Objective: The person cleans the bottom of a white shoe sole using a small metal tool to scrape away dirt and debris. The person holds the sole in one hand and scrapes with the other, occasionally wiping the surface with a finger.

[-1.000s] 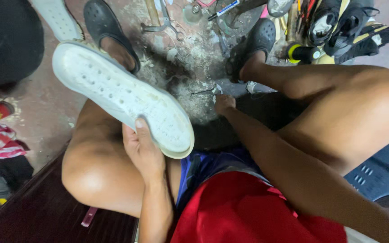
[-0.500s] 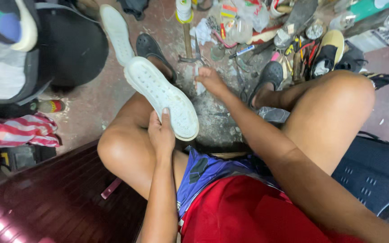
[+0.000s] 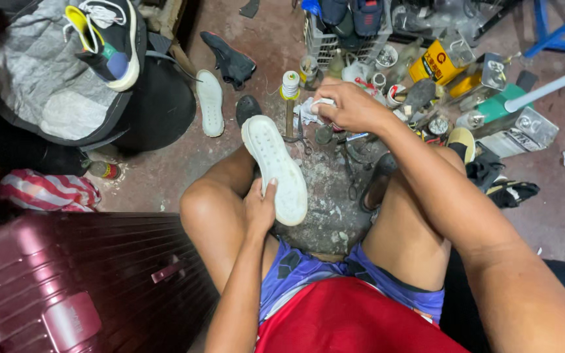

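Observation:
My left hand (image 3: pixel 261 208) grips a white shoe (image 3: pixel 273 166) by its heel end, sole up, resting over my left thigh. My right hand (image 3: pixel 350 108) is stretched forward over the floor clutter, its fingers closed on a small white object (image 3: pixel 322 103) next to a crumpled white rag (image 3: pixel 307 111). A white thread spool (image 3: pixel 290 84) stands just left of that hand. Scissors (image 3: pixel 301 134) lie on the floor below it.
A loose white sole (image 3: pixel 211 102) and a black shoe (image 3: pixel 230 60) lie ahead on the left. A maroon suitcase (image 3: pixel 67 281) sits at my left side. Cans, bottles and tools (image 3: pixel 439 72) crowd the floor ahead on the right. A colourful sneaker (image 3: pixel 109 39) rests on a grey bag.
My right hand reached further forward from near my foot to the clutter and closed on a small white object. The view pulled back; the left hand kept holding the white shoe.

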